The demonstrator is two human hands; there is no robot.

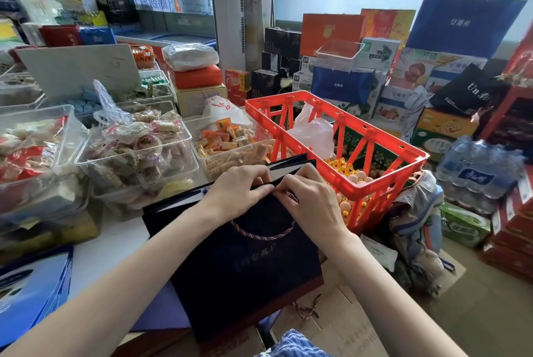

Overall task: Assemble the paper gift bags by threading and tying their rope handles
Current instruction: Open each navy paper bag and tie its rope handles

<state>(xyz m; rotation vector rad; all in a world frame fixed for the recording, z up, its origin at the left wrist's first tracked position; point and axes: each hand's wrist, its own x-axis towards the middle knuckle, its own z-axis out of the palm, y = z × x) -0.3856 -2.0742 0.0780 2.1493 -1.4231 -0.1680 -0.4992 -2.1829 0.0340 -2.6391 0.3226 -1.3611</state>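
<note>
Head view shows our left hand (239, 188) and right hand (310, 198) pinching the limp rope handle (264, 237) at the light, creasable bag (245, 264) rim, 12 o'clock.

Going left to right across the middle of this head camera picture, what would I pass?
Clear tub of wrapped biscuits → tub of small snack packs → red crate → pack of water bottles.

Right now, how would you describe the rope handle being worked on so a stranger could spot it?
Find the big orange crate; just left of it lies a dark navy paper bag, gripped at its top edge by both hands. Hanging in a loop across the bag's face is the rope handle, a twisted purple and pink cord.
</note>
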